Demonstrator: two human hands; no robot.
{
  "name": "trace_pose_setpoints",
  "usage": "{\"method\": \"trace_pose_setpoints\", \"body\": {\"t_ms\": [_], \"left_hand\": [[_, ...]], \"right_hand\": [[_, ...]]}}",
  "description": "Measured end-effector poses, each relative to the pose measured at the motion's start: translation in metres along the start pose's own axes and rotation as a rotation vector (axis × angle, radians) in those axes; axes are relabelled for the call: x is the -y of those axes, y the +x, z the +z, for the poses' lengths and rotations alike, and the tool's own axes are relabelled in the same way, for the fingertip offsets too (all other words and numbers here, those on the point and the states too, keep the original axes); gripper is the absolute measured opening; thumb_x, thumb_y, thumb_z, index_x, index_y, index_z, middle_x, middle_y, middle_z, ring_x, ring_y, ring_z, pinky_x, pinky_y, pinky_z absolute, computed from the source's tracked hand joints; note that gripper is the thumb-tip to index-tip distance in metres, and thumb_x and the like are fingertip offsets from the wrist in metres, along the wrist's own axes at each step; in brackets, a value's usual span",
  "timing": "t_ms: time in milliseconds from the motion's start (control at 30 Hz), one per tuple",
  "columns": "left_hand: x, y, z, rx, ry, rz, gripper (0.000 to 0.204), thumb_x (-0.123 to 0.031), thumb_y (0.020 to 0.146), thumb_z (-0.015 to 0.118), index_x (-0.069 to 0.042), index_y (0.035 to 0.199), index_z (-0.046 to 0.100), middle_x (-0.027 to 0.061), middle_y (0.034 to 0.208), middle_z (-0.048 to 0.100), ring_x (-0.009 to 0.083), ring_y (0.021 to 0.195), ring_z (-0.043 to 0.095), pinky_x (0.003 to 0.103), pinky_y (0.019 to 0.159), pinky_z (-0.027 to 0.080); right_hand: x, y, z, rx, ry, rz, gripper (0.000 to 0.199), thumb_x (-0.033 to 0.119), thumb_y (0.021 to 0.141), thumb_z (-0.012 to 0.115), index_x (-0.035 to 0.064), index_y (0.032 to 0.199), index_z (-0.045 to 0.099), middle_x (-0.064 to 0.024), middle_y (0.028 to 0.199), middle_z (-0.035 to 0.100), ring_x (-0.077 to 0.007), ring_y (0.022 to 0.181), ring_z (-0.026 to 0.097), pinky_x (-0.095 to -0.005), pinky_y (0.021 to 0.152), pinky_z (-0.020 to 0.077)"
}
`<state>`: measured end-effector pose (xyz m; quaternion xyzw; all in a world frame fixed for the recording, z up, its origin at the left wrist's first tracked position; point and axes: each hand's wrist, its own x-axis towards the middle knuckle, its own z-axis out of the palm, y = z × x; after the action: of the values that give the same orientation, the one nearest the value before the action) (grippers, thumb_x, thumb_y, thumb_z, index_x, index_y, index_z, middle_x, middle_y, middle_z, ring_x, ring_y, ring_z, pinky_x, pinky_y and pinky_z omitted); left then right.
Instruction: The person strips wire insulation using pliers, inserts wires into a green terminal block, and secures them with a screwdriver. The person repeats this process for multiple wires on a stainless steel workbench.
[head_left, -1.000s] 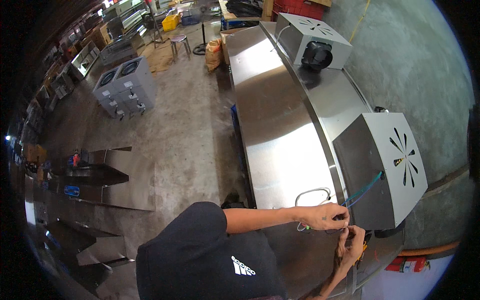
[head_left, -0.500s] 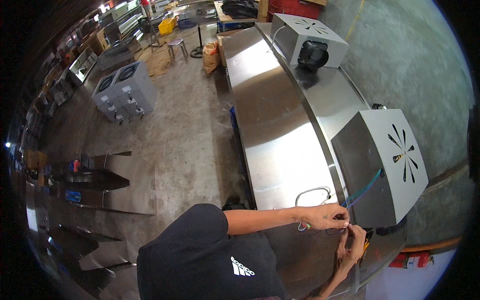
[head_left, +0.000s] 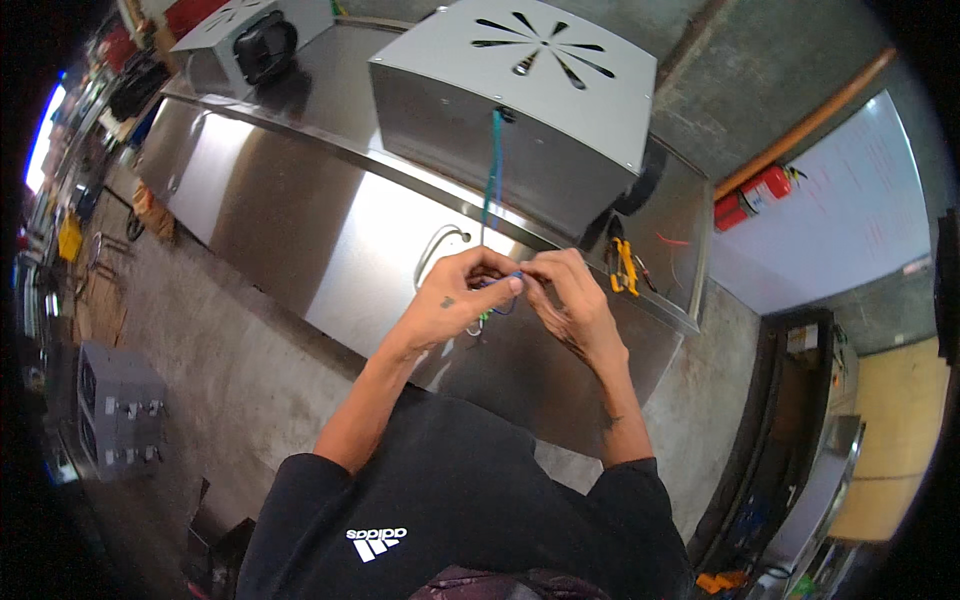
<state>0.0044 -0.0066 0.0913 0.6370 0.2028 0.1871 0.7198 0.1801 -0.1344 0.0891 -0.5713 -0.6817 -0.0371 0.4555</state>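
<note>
My left hand (head_left: 458, 300) and my right hand (head_left: 578, 308) meet fingertip to fingertip over the metal bench. Both are closed in a pinch on a thin blue wire (head_left: 518, 275), whose end is mostly covered by the fingers. Green and blue leads (head_left: 492, 180) hang from a hole in the side of a grey metal box (head_left: 470, 125) and run down to the hands. Below my left fingers show a small green piece (head_left: 485, 316) and loose dark wire. A grey cable (head_left: 428, 250) curves out of a hole in the bench.
Yellow-handled pliers (head_left: 625, 268) lie right of my hands, beside the box. The stainless bench (head_left: 290, 215) has a raised ledge along its back. A second vented box (head_left: 250, 40) stands far left. A red fire extinguisher (head_left: 752, 197) and a whiteboard (head_left: 830, 210) are at right.
My view has swung to the right, bringing the pliers and whiteboard fully into sight. The hands stay together at the wire, with slightly shifted fingers.
</note>
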Motion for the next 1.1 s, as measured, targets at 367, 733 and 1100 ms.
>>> {"method": "trace_pose_setpoints", "body": {"t_ms": [367,733,1100], "left_hand": [[0.0,0.005,0.005,-0.057,-0.054,0.02,0.028,-0.016,0.1,0.08,0.005,0.115,0.071,0.0116,0.105,0.076,0.0144,0.096,0.072,0.029,0.088,0.059],[0.005,0.006,0.008,-0.101,-0.083,0.033,0.029,-0.016,0.099,0.08,0.004,0.118,0.069,0.0101,0.104,0.074,0.013,0.096,0.071,0.026,0.087,0.059],[0.003,0.004,0.015,-0.157,-0.095,0.065,0.029,-0.017,0.1,0.078,0.004,0.119,0.07,0.0083,0.102,0.073,0.0115,0.094,0.069,0.026,0.088,0.057]], "right_hand": [[0.002,-0.007,0.012,-0.192,0.073,0.117,0.019,0.0,0.094,0.079,-0.0028,0.109,0.069,-0.0137,0.101,0.072,-0.0205,0.085,0.07,-0.0323,0.074,0.0575],[0.001,-0.005,0.012,-0.169,0.033,0.092,0.017,0.0,0.095,0.077,-0.0042,0.107,0.066,-0.0133,0.1,0.069,-0.0209,0.084,0.067,-0.0327,0.073,0.0566],[0.005,-0.001,0.011,-0.142,0.018,0.088,0.017,-0.001,0.095,0.076,-0.0042,0.107,0.065,-0.0135,0.099,0.068,-0.0224,0.084,0.066,-0.0341,0.074,0.0563]]}}
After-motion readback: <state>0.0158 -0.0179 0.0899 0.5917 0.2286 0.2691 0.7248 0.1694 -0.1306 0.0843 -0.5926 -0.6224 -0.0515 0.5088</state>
